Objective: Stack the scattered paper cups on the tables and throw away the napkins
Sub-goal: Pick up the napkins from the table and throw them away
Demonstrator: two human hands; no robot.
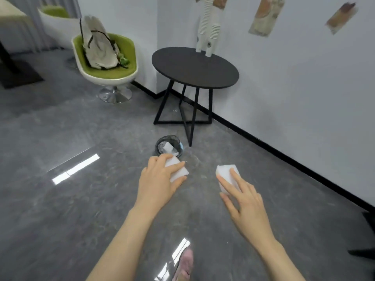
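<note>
My left hand grips a folded white napkin just short of the small black-lined bin on the floor. White napkins lie inside the bin. My right hand holds a second folded white napkin to the right of the bin, fingers spread over it. Two tall stacks of white paper cups stand at the far edge of the round black table beyond the bin.
A green and white swivel chair with a pale bag on it stands at the left. A white wall with a black skirting board runs along the right. Glossy grey floor lies all around. A dark object shows at the right edge.
</note>
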